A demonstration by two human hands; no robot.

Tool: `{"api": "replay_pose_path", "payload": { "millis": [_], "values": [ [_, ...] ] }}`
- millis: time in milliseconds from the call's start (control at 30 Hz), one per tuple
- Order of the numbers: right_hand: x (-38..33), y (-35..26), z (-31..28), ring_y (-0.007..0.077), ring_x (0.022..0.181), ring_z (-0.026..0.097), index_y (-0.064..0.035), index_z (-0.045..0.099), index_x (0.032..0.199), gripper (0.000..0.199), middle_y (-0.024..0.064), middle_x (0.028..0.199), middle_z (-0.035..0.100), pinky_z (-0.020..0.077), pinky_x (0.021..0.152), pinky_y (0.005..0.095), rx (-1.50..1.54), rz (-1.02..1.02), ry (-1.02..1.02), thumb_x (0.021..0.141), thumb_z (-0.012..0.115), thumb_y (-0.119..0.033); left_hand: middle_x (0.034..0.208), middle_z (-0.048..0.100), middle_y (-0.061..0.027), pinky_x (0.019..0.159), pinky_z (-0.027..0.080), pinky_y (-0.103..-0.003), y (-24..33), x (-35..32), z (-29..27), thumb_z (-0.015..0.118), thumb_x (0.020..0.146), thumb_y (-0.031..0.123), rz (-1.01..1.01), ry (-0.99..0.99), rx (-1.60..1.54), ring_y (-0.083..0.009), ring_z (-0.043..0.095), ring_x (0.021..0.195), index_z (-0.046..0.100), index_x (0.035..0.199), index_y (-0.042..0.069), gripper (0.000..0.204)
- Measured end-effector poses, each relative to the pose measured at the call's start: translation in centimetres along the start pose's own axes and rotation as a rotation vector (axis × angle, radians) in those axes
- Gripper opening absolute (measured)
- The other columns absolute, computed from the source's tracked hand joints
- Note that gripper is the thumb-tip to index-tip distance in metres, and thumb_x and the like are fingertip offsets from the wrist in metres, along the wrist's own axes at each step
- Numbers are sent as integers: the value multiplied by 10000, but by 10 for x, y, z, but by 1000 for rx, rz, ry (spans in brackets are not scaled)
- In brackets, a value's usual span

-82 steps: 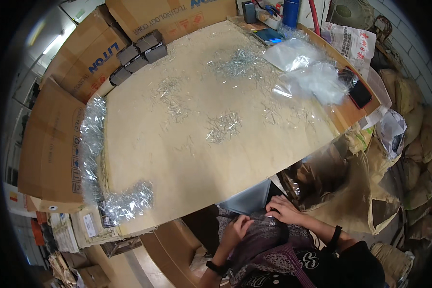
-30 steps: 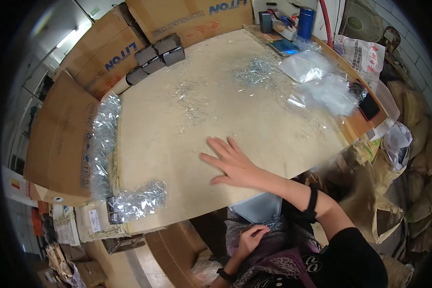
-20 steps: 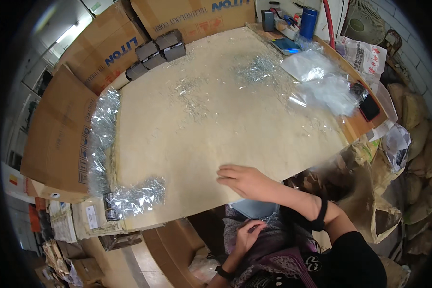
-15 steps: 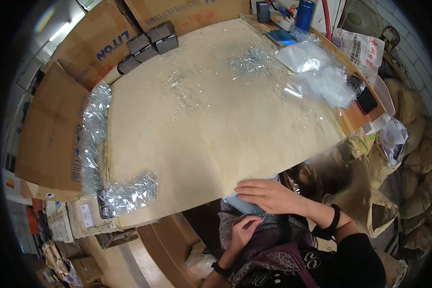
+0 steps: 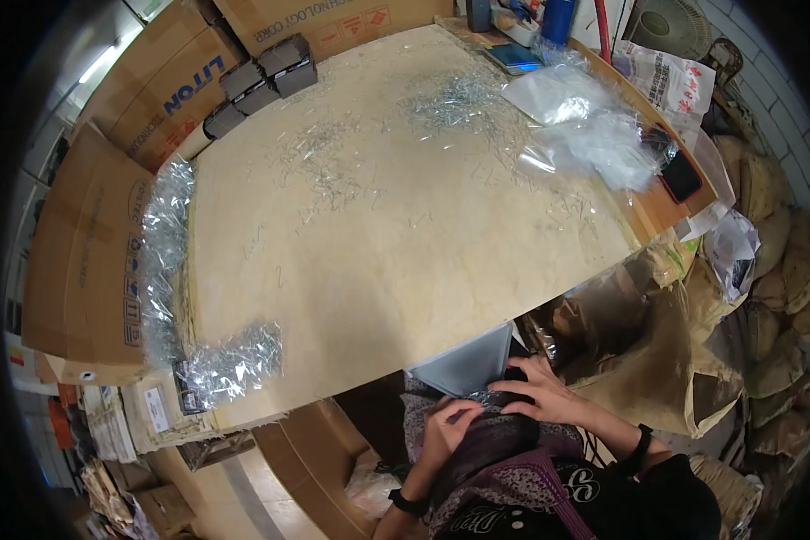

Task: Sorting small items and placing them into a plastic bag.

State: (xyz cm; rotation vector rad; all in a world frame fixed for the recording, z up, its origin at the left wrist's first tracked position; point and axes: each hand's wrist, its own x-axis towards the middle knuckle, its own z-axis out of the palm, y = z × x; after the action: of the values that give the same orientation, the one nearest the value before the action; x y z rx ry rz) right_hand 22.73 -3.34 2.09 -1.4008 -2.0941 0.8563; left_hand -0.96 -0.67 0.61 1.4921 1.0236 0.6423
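A flat grey piece (image 5: 468, 360) with a paler rim lies tilted at the table's near edge, above my lap. My left hand (image 5: 450, 427) is at its near edge, thumb and fingertips pinched together; whatever they pinch is too small to make out. From the right, my right hand (image 5: 544, 396) grips the near right part of the piece with bent fingers. A few thin glinting bits show between the fingertips of both hands. Part of the near edge is hidden by my fingers.
Thin shiny strands (image 5: 459, 101) are scattered over the wooden table (image 5: 369, 261), with thicker heaps along the left edge (image 5: 166, 261). Dark grey blocks (image 5: 283, 67) stand by cardboard boxes (image 5: 90, 243) at the back left. Clear plastic bags (image 5: 594, 148) and a phone (image 5: 681, 175) lie right.
My right hand has lifted off the flat of the grey piece and moved right and nearer, to its near edge, uncovering its surface. My left hand stays pinched. The view has shifted slightly.
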Motion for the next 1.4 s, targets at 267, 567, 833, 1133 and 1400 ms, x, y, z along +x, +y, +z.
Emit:
{"api": "replay_pose_path", "payload": {
  "millis": [267, 567, 833, 1133, 1400],
  "values": [
    [10, 1, 16, 325, 1209, 454, -198, 588, 1277, 460, 147, 1253, 480, 357, 989, 440, 135, 84, -231, 845, 731, -266, 920, 699, -66, 791, 500, -252, -15, -2, 2, 678, 869, 6, -51, -16, -70, -121, 634, 865, 710, 938, -14, 78],
    [-2, 16, 31, 320, 977, 623, -86, 666, 1102, 239, 127, 1007, 657, 497, 859, 391, 432, 129, -207, 865, 681, -107, 944, 687, -54, 817, 498, -236, -28, -2, 3, 651, 898, 14, -129, -117, -189, -102, 628, 889, 685, 962, -25, 83],
    [32, -23, -14, 333, 953, 588, -101, 610, 1183, 350, 132, 981, 613, 486, 828, 431, 281, -196, -215, 840, 619, -32, 1138, 666, -111, 918, 494, -294, 40, 1, -14, 739, 847, 50, -109, -137, -266, -155, 623, 1086, 507, 1294, 43, 504],
    [267, -35, -86, 372, 1261, 447, -49, 437, 1380, 624, 210, 1388, 454, 366, 1045, 464, -236, -446, 154, 885, 637, -370, 1140, 656, -113, 891, 523, -301, 70, 84, -154, 721, 808, -65, 217, 528, -20, -167, 629, 1042, 516, 1302, -2, 539],
    [471, 7, -48, 327, 1467, 197, -171, 373, 1479, 942, 157, 1575, 250, 126, 1131, 650, -513, -260, 109, 750, 607, -720, 1228, 591, -162, 911, 526, -311, 62, 92, -153, 671, 811, -114, 215, 509, -142, -211, 605, 1095, 353, 1428, 39, 710]
  ]
}}
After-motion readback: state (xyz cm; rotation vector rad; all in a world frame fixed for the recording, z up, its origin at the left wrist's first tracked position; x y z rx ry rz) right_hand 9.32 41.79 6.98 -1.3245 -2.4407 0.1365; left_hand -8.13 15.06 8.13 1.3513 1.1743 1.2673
